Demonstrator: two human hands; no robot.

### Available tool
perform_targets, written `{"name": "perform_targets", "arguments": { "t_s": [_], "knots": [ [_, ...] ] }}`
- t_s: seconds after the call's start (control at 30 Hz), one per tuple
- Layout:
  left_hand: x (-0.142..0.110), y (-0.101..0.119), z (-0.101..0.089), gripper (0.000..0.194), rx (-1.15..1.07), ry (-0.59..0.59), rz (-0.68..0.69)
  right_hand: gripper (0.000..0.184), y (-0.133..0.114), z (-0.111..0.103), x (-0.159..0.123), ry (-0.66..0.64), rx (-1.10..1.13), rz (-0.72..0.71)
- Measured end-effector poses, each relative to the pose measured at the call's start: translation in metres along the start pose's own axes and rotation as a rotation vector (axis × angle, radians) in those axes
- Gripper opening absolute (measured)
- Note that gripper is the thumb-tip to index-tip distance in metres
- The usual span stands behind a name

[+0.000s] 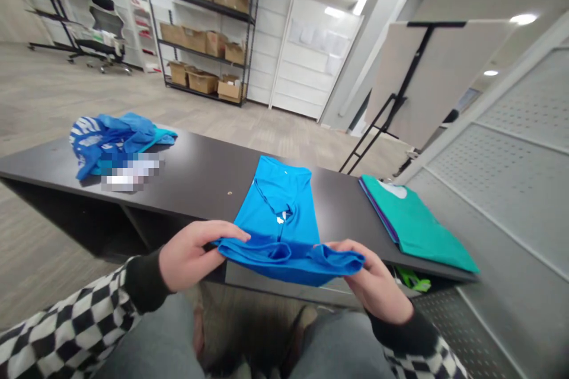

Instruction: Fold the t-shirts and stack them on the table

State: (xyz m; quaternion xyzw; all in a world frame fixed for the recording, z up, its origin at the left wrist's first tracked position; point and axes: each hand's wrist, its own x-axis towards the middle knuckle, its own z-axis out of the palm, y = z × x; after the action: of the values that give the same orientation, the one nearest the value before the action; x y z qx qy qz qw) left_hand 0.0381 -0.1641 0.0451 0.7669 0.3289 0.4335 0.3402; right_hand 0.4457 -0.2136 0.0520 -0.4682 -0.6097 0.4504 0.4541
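Note:
A bright blue T-shirt (pixel 288 201) lies on the dark bench top with its sides folded in and its collar at the far end. Its near end is lifted off the front edge. My left hand (pixel 193 254) pinches the left corner of that end between thumb and fingers. On the opposite corner, my right hand (pixel 376 281) is closed, with the fingers partly behind the cloth. Folded layers of the hem sag between the two hands. A small white print shows near the middle of the shirt.
Crumpled blue clothes (pixel 120 139) lie at the bench's left end, beside a blurred-out pale item (pixel 131 174). Folded green and purple garments (pixel 418 225) are stacked on the right, next to a grey perforated panel (pixel 511 124). Shelves with cardboard boxes (pixel 204 41) stand behind.

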Motion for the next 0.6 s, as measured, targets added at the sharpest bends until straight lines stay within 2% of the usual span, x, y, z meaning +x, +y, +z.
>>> {"name": "perform_targets", "arguments": {
  "t_s": [0.07, 0.17, 0.3, 0.4, 0.5, 0.6],
  "knots": [
    [0.034, -0.01, -0.001, 0.027, -0.155, 0.015, -0.117, 0.04, 0.004, -0.005, 0.032, 0.073, 0.18, 0.073],
    [0.098, -0.036, 0.0, 0.041, -0.351, 0.112, -0.211, 0.043, 0.002, -0.009, 0.092, 0.137, 0.29, 0.092],
    [0.194, -0.084, 0.01, 0.04, -0.626, 0.17, -0.316, 0.034, 0.003, -0.018, 0.188, 0.053, 0.369, 0.153],
    [0.256, -0.122, 0.018, 0.029, -0.66, 0.153, -0.448, 0.022, 0.022, -0.028, 0.256, 0.038, 0.365, 0.27],
    [0.294, -0.162, 0.02, 0.018, -0.482, 0.17, -0.624, 0.01, 0.053, -0.037, 0.303, 0.133, 0.293, 0.363],
    [0.307, -0.2, 0.016, 0.018, -0.398, 0.092, -0.688, 0.01, 0.081, -0.044, 0.324, 0.16, 0.208, 0.424]
  ]
}}
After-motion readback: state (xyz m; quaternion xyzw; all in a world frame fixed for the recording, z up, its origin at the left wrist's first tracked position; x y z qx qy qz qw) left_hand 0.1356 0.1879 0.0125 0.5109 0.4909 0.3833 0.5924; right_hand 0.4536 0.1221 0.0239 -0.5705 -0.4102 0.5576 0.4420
